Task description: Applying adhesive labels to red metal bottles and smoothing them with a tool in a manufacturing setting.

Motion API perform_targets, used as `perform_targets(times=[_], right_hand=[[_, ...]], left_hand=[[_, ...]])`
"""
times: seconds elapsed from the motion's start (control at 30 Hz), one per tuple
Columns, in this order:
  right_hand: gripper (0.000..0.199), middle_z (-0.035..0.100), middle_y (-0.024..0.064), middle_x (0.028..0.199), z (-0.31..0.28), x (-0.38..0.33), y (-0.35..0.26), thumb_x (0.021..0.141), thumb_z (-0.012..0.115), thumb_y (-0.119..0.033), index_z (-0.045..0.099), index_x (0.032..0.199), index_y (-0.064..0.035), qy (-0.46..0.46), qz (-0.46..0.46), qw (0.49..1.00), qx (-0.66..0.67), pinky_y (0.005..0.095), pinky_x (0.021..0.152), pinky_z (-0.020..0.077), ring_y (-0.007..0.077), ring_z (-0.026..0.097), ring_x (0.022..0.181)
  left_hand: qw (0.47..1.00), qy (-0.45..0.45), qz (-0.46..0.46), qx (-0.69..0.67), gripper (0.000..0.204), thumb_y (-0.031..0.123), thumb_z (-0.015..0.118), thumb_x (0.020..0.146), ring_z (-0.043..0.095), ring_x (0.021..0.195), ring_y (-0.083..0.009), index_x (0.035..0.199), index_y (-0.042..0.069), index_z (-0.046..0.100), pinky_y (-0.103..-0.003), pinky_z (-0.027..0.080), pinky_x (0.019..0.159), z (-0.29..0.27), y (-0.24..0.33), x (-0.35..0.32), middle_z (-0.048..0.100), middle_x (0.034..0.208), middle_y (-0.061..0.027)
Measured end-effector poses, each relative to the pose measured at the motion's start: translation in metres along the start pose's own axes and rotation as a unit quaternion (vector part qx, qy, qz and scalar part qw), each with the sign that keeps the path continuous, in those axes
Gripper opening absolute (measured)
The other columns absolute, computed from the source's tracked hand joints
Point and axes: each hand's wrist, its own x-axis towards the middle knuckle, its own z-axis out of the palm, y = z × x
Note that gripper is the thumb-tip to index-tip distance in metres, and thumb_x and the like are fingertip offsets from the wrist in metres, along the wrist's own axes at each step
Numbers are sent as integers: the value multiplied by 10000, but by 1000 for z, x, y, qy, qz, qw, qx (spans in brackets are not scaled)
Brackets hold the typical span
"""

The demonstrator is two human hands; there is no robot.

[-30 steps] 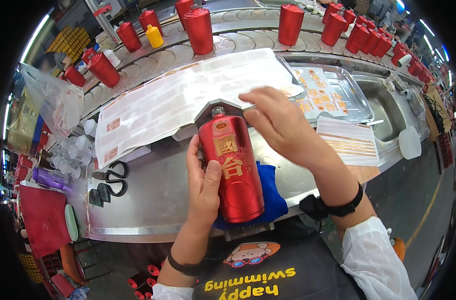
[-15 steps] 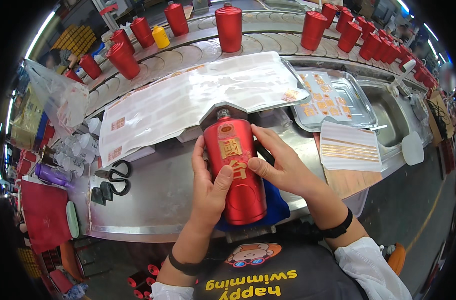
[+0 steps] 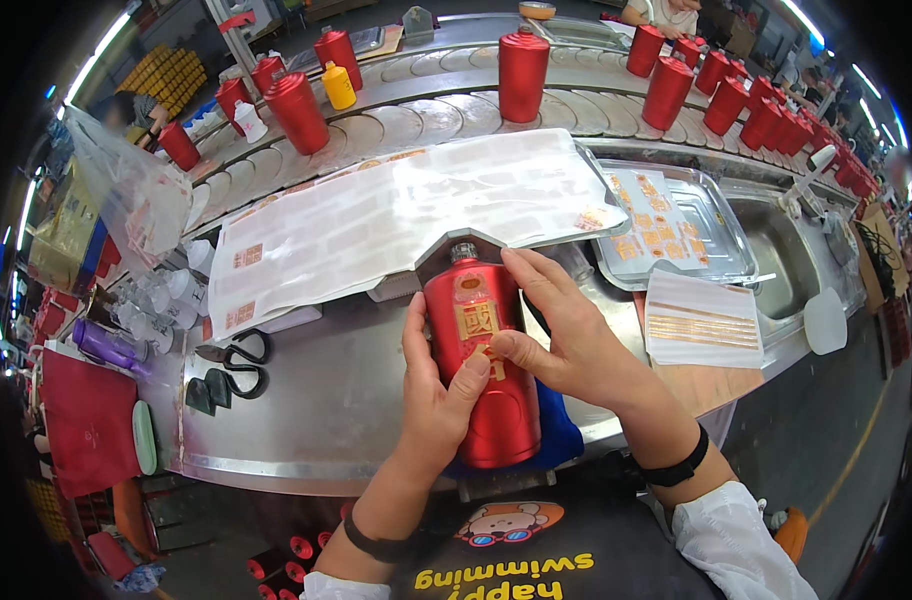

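A red bottle (image 3: 506, 425) with gold raised characters and a dark cap leans between both my hands, its cap end away from me. My left hand (image 3: 431, 405) is wrapped along its left side, thumb pressed on the front near the lower character. On the other side, my right hand (image 3: 576, 335) grips with fingers along the upper edge; its thumb lies over the lower character and partly covers it. A blue cloth (image 3: 561, 430) shows beneath the bottle, at the front of the metal worktable (image 3: 316, 410).
Label sheets (image 3: 376, 205) lie beyond the bottle. To the right are a metal tray (image 3: 721, 225), paper with gold strips (image 3: 701, 330) and a sink (image 3: 776, 235). Scissors (image 3: 246, 355) rest at left. A conveyor (image 3: 426, 105) carries several red bottles across the back.
My right thumb has slid inward over the lower character. On the conveyor, the near red bottles have shifted right. The whole view has tilted slightly; both hands still hold the bottle.
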Motion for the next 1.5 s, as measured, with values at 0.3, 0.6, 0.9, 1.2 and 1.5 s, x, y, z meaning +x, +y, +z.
perform_targets(times=[0.3,0.6,0.9,1.2,1.5], right_hand=[[587,502,225,1309,2,9,2,887,664,-279,453,1350,14,5,7,1000,-27,398,1027,387,356,482,1221],[520,541,227,1254,6,14,5,900,627,-297,497,1286,26,8,33,999,19,427,995,392,373,492,1167],[454,549,202,1226,10,7,14,939,572,-250,490,1297,17,27,34,996,82,401,982,407,343,519,1149],[569,504,201,1294,13,-12,20,961,555,-308,391,1388,31,21,89,984,152,362,1000,406,293,524,1175],[666,467,221,1343,15,-15,18,948,563,-375,341,1416,44,14,96,986,139,370,1020,395,317,501,1216]], left_hand=[[999,31,9,-15,774,243,609,926,473,1222,-246,1452,-73,138,-352,413,1009,-5,-3,9,369,1393,-231],[999,47,-7,16,687,264,602,934,509,1171,-245,1408,-81,244,-346,411,996,-8,-4,24,472,1300,-221],[997,57,-27,47,657,322,605,928,509,1157,-238,1367,-88,337,-336,402,991,-8,-4,35,472,1278,-212],[998,38,-25,48,721,327,655,899,516,1148,-227,1377,-81,303,-327,427,969,-4,3,38,473,1278,-213],[994,44,-27,95,678,355,613,922,509,1159,-225,1369,-68,329,-329,420,975,-8,-2,38,453,1306,-209]])
